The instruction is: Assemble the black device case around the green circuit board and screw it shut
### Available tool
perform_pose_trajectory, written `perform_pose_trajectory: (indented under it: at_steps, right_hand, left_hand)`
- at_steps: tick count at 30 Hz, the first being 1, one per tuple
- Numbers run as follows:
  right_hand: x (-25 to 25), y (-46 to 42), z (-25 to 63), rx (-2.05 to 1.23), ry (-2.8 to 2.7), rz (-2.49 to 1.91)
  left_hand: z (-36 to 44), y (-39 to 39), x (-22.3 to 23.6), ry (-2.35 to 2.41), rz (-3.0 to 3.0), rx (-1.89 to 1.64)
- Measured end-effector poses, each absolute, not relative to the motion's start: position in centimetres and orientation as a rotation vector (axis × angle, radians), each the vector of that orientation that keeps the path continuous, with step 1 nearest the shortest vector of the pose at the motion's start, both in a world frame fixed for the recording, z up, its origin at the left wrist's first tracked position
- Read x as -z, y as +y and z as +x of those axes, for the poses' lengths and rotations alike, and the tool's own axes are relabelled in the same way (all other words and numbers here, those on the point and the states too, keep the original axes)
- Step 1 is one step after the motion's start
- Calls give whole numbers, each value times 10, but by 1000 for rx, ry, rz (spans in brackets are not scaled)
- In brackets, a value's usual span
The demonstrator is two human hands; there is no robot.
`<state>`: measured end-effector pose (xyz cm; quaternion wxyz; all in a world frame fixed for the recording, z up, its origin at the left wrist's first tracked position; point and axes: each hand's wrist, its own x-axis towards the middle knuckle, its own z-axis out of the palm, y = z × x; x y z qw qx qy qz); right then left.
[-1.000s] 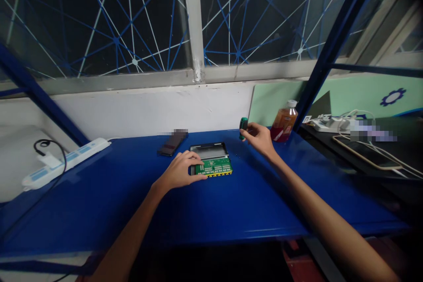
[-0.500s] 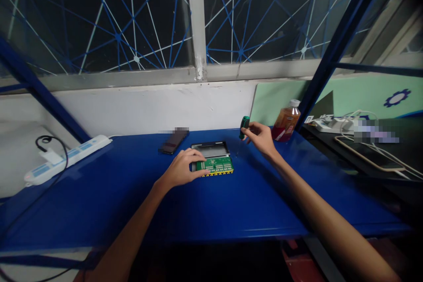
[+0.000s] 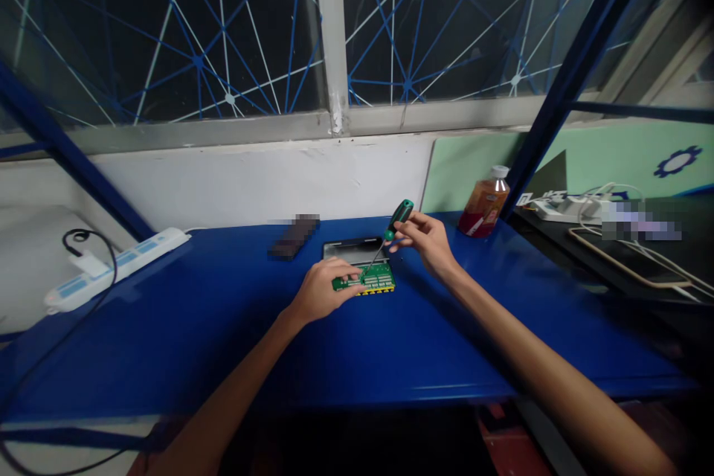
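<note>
A green circuit board (image 3: 380,277) with a yellow front edge lies on the blue table (image 3: 357,357). My left hand (image 3: 329,288) rests over its left part, thumb at the front edge and curled fingers on top, holding it. Between thumb and fingers some green still shows. Pinched in my right hand (image 3: 427,242) is a screwdriver (image 3: 399,219) with a green and black handle. It slants down to the left, its thin shaft reaching the board near my left fingertips; the tip's exact contact is hard to see. Right behind the board sits a dark rectangular case part (image 3: 357,248).
A dark phone (image 3: 294,236) lies back left of the case. On the left is a white power strip (image 3: 117,268) with a black cable. A drink bottle (image 3: 484,204) stands at the back right. Another phone (image 3: 625,256) and white cables lie on the dark surface at right.
The screwdriver has tilted from nearly upright and moved left and down onto the board with my right hand. My left hand has slid right across the board, its fingertips closer together.
</note>
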<state>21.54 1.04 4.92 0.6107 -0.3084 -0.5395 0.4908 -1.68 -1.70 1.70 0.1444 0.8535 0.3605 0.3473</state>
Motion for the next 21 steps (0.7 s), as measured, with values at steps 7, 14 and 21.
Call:
perform_pose_trajectory:
  at_steps: [7, 14, 21]
  right_hand:
    - [-50, 7, 210, -1136, -1275, -711]
    - [-48, 5, 206, -1150, -1280, -720]
    - [-50, 2, 205, -1159, -1298, -682]
  left_hand:
    - [-17, -15, -15, 1067, 2499, -978]
    - [-18, -15, -13, 1111, 2565, -953]
    - [-18, -16, -15, 1137, 2592, -1067]
